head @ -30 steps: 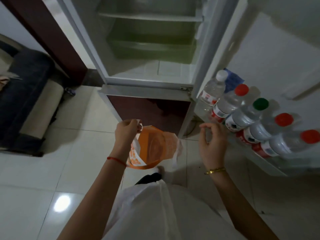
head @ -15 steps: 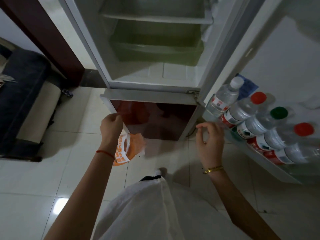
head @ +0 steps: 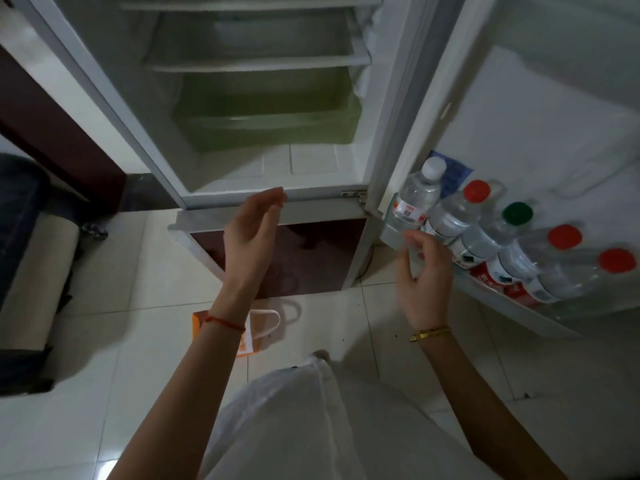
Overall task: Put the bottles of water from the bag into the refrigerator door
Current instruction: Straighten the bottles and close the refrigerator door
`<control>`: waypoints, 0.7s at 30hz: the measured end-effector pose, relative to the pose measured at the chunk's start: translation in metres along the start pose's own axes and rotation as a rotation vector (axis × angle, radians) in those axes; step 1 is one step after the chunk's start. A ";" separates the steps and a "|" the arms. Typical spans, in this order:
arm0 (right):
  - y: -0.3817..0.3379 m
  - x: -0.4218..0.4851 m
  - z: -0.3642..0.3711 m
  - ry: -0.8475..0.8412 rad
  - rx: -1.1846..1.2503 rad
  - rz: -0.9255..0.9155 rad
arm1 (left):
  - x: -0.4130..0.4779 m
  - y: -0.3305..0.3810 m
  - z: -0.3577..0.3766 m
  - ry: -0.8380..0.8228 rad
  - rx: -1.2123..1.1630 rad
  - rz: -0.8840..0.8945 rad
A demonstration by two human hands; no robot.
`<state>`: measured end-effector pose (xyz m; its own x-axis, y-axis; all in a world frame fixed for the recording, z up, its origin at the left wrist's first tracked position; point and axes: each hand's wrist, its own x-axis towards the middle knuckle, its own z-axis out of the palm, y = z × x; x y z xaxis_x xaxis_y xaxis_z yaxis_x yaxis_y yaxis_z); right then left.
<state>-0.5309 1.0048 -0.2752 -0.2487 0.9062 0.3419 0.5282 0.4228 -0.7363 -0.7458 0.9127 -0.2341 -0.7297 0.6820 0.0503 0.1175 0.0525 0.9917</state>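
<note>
Left hand (head: 251, 233) now empty, fingers spread; bag (head: 249, 336) dropped on floor below wrist. Right hand (head: 424, 275) loosely open beside five bottles (head: 460, 220) in door; bag seemingly emptied, task likely done.

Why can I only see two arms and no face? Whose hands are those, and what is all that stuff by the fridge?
The camera sits on the person's head and looks down, so you see only their arms and white clothes. The left hand, with a red string on its wrist, is open and holds nothing. The right hand, with a gold bracelet, is open too, close to the bottles. Five water bottles stand in a row in the shelf of the open fridge door: one white cap, three red, one green. The orange bag lies on the tiled floor, partly hidden behind the left arm. The fridge shelves look empty.
</note>
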 end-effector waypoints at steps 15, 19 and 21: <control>-0.012 -0.002 -0.043 0.308 0.027 0.044 | -0.009 0.035 0.044 -0.313 -0.163 0.162; -0.010 -0.008 -0.065 0.367 0.014 0.068 | -0.021 0.050 0.064 -0.383 -0.184 0.198; -0.007 -0.011 -0.080 0.413 0.006 0.043 | -0.030 0.058 0.075 -0.424 -0.196 0.232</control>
<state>-0.4671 0.9920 -0.2272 0.1207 0.8484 0.5154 0.5258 0.3857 -0.7581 -0.6660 0.9499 -0.1869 -0.3577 0.8971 0.2592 0.0856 -0.2449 0.9658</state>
